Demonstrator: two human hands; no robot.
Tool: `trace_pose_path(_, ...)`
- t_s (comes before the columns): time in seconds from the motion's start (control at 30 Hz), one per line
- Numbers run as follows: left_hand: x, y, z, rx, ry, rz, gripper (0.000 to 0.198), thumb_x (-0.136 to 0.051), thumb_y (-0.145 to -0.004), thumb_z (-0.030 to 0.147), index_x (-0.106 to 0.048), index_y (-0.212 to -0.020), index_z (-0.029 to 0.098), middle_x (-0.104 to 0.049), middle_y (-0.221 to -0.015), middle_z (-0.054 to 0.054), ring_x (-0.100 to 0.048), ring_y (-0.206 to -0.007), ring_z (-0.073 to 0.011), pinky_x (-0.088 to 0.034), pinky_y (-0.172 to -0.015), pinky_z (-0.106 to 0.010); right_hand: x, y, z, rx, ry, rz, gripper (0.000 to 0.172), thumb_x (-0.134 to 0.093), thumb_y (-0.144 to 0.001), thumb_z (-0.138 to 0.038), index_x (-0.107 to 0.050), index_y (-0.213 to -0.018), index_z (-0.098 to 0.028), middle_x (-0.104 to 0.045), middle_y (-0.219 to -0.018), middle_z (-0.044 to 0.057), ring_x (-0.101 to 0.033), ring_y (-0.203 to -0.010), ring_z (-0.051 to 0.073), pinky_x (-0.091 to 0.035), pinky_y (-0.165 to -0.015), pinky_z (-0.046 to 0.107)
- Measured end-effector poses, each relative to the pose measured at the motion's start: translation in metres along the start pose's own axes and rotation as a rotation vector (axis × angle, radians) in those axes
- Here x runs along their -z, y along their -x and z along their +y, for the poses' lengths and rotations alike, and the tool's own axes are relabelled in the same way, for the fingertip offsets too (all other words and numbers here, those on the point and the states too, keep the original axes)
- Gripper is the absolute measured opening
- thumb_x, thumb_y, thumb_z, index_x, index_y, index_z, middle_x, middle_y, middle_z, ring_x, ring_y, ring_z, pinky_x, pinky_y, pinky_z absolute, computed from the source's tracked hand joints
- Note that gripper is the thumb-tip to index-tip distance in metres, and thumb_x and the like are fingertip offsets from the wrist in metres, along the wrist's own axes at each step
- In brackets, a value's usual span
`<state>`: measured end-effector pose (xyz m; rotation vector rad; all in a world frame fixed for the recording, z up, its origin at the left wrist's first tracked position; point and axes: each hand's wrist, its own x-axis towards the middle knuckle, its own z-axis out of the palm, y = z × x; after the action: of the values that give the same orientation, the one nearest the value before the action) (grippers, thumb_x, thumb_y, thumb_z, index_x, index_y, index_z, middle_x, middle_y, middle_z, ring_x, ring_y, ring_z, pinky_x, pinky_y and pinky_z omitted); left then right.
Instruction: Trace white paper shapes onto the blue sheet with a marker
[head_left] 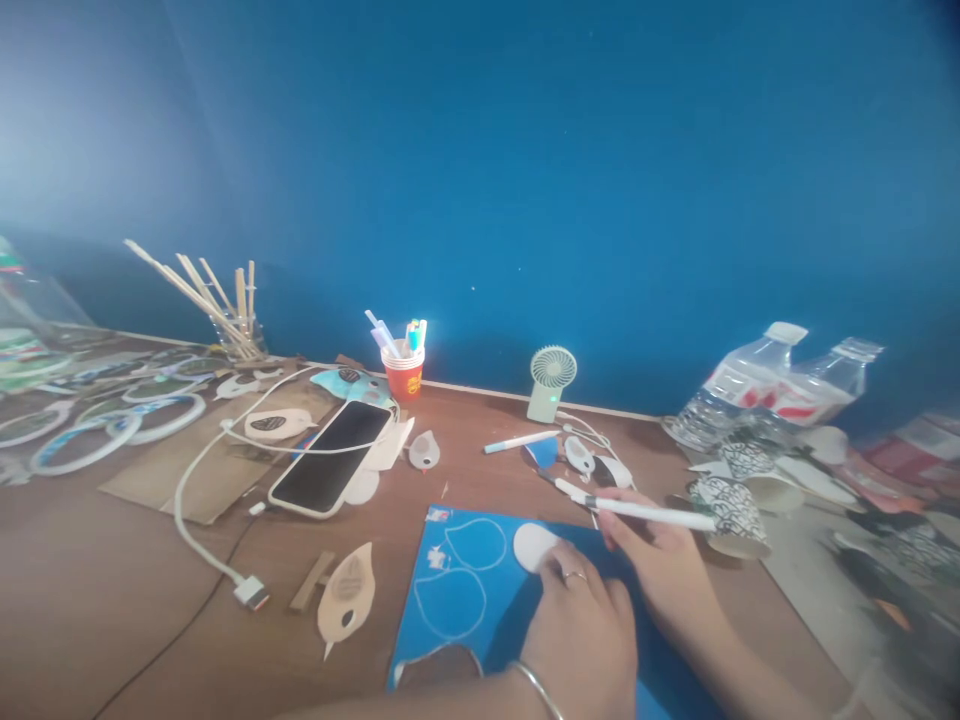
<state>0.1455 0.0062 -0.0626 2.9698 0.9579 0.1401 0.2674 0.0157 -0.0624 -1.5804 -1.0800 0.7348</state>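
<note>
My left hand, with a ring and a bracelet, rests on a blue sheet. Its fingers press a white oval piece against the sheet; the fingertips are partly hidden. To the right, my right hand grips a white pen, held nearly level above the sheet's far edge. White leaf-shaped outlines are drawn on the left of the sheet. A cut opening at its near edge shows the brown table.
A bird-shaped cutout lies left of the sheet. Farther back are a phone with a cable, a red cup of pens, a small fan and a marker. Plastic bottles and patterned paper rolls stand right.
</note>
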Motion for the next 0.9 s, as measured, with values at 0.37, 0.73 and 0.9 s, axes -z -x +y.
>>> trace_pose_path(0.37,-0.023,-0.004,0.008,0.018,0.116,0.036,0.039,-0.043,-0.078,0.021,-0.054,-0.113,0.009,-0.054,-0.109,-0.025,-0.05,-0.098,-0.0379,-0.037,-0.072,-0.056,-0.021,-0.007,-0.06,0.419,0.58,-0.686,0.006,-0.053,-0.079,-0.023,-0.059,-0.076,-0.023,-0.06,-0.076,-0.001,-0.055,-0.071,0.015,-0.039,-0.065,0.024)
trace_pose_path(0.73,-0.033,-0.001,0.013,0.049,0.111,0.053,0.033,-0.048,-0.073,0.015,-0.057,-0.105,0.011,-0.063,-0.082,-0.017,-0.057,-0.074,-0.0282,-0.041,-0.059,-0.04,-0.038,-0.019,-0.061,0.65,0.725,-0.968,0.018,-0.051,-0.082,-0.023,-0.047,-0.065,-0.018,-0.051,-0.066,-0.003,-0.048,-0.065,0.011,-0.033,-0.057,0.022)
trace_pose_path(0.9,-0.031,0.0,0.014,0.054,0.11,0.068,0.031,-0.048,-0.072,0.013,-0.059,-0.1,0.008,-0.063,-0.08,-0.018,-0.058,-0.072,-0.029,-0.041,-0.058,-0.04,-0.039,-0.019,-0.063,0.665,0.753,-1.009,0.02,-0.05,-0.082,-0.02,-0.044,-0.063,-0.018,-0.049,-0.066,-0.004,-0.047,-0.065,0.01,-0.033,-0.057,0.021)
